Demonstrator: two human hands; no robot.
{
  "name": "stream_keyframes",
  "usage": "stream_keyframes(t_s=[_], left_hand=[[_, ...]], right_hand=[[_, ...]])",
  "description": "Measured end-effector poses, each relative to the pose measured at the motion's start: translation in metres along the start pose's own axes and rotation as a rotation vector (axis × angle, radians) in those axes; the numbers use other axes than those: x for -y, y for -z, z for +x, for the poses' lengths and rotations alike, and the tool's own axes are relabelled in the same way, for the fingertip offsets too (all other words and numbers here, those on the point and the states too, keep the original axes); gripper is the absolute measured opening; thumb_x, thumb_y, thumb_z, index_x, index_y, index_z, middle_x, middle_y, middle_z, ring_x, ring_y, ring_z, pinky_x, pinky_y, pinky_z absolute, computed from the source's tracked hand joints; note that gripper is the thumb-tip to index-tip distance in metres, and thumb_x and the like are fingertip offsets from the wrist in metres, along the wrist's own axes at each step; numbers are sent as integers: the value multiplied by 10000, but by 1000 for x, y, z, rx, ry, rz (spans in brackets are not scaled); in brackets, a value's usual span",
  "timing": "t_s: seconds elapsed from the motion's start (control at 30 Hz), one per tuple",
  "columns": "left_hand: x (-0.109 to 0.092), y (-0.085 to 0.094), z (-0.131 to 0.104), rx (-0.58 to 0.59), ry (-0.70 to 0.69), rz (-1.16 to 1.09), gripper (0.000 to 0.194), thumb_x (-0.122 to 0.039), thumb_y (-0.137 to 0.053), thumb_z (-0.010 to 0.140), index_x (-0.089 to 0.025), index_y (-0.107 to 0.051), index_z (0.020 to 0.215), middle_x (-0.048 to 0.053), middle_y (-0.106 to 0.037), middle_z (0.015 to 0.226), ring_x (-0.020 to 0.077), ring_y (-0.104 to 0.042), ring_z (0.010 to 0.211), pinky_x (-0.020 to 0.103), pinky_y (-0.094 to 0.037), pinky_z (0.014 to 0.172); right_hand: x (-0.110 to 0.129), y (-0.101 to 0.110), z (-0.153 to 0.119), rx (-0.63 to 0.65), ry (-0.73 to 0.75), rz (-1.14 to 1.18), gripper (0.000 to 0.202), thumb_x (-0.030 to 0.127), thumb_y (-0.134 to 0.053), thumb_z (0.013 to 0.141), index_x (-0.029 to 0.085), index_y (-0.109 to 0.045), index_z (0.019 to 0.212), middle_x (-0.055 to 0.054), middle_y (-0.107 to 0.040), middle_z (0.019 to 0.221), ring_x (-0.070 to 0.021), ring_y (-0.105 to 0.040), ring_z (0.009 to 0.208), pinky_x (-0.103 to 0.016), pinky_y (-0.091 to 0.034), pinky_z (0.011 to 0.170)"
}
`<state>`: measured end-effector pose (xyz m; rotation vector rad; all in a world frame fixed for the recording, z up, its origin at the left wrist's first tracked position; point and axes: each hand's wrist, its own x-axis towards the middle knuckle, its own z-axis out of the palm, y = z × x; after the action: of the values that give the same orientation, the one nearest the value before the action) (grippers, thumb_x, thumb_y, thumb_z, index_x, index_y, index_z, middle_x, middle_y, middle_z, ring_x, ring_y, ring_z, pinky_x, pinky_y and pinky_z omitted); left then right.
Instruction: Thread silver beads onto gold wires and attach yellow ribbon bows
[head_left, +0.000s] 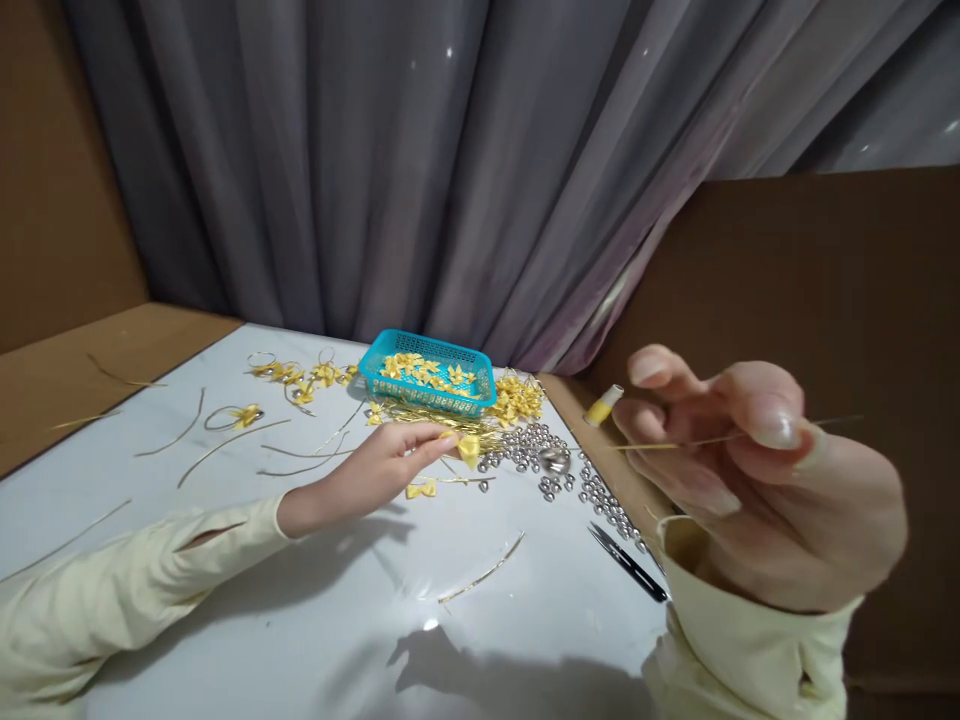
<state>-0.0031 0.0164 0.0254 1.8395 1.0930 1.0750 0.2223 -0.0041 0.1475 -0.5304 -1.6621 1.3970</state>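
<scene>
My left hand [382, 465] reaches over the table with thumb and fingers pinched on a small yellow ribbon bow [469, 452]. Raised close to the camera at the right, my right hand [772, 480] pinches a thin gold thread [645, 446] between thumb and forefinger. The thread runs left toward the bow, and a finer, greyish end sticks out past the fingers; whether that is a needle I cannot tell. A larger-looking silver bead [555, 460] lies along the thread's line between the hands. Another yellow bow [421, 489] rests on the table below my left hand.
A teal basket [427, 402] with yellow bows stands at the back. Silver beads [525, 445], more bows [517, 400] and gold cords [484, 573] are scattered about. A black-handled pointed tool [630, 563] lies at the right edge, a yellow thread spool [604, 405] beyond it. Curtains [375, 170] hang behind.
</scene>
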Motion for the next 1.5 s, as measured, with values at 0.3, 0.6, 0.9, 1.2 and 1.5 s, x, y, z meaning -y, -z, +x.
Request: stream_keyframes(t_s=[0.3, 0.6, 0.9, 1.2, 1.5], left_hand=[[-1, 9, 6, -84, 84, -44, 295, -383, -484, 887, -169, -686, 887, 44, -718, 945, 221, -618, 942, 361, -470, 869], [6, 11, 10, -91, 55, -214, 296, -351, -465, 924, -159, -686, 968, 55, -702, 1051, 205, -602, 1023, 357, -405, 947], [-13, 10, -5, 7, 31, -262, 290, -305, -439, 942, -177, -699, 926, 36, -720, 1022, 167, -614, 987, 310, -431, 921], [-27, 7, -15, -59, 45, -212, 254, -346, -448, 928, -180, -635, 885, 28, -743, 928, 171, -644, 870, 300, -473, 820], [-26, 5, -17, -156, -10, -87, 236, -341, -455, 930, -178, -610, 857, 25, -742, 853, 169, -655, 812, 297, -475, 749]], right_hand=[[-2, 1, 34, -202, 172, -239, 153, 174, -707, 716, 277, -698, 603, 17, -552, 623, -106, -516, 626, -240, -441, 550], [-15, -9, 58, -102, -16, -134, 101, 265, -689, 731, 235, -622, 662, 12, -664, 839, -163, -672, 775, -278, -526, 635], [-42, 7, 34, -72, -175, 91, 215, 411, -759, 684, 226, -655, 649, 58, -546, 471, -12, -312, 260, -170, -241, 280], [-55, -4, 28, 90, -240, -235, 94, 267, -715, 754, 177, -725, 730, -6, -611, 528, -89, -519, 431, -215, -418, 426], [-62, -21, 16, -3, -50, -505, 163, 317, -621, 838, 174, -592, 766, 20, -556, 534, -60, -440, 378, -194, -333, 355]])
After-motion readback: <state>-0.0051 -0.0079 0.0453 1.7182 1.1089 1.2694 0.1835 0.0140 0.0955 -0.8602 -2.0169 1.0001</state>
